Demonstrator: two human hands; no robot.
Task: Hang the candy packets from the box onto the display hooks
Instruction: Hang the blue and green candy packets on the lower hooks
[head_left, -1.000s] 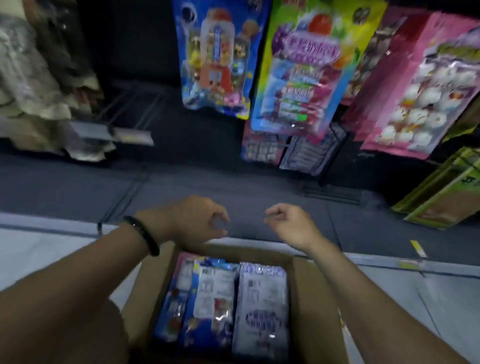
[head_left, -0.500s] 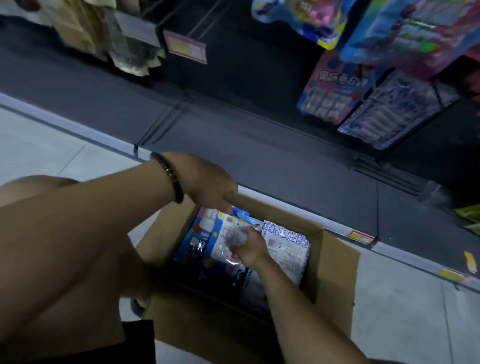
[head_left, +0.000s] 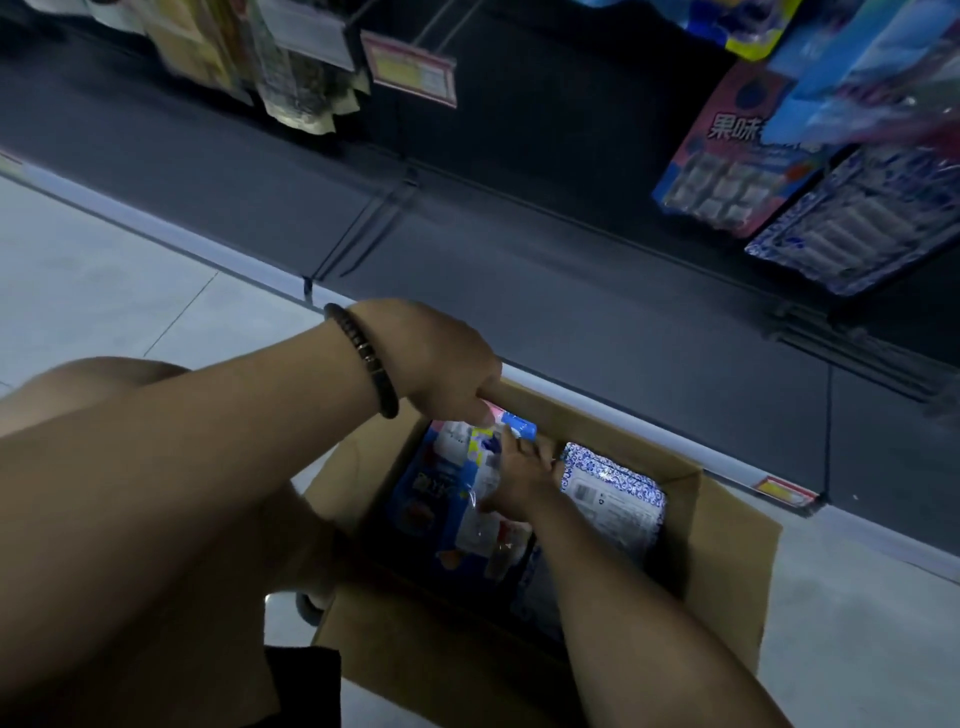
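Cardboard box (head_left: 727, 545) lower centre. Right hand (head_left: 519, 480) inside, thumb and fingers around blue packet (head_left: 441, 499), beside patterned packet (head_left: 613, 493). Left hand (head_left: 436, 358) curled at packet's top edge; grip unclear. Hanging packets (head_left: 727, 171) upper right.

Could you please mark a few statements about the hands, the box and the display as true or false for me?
1. The left hand pinches the top of the blue packets in the cardboard box. True.
2. The cardboard box is empty. False: it holds the blue packets and a patterned packet.
3. The right hand is lifting a packet to a hook. False: the right hand is down in the box, gripping the blue packets.
4. A dark bracelet sits on the left wrist. True.
5. A pink packet hangs on the display. True.
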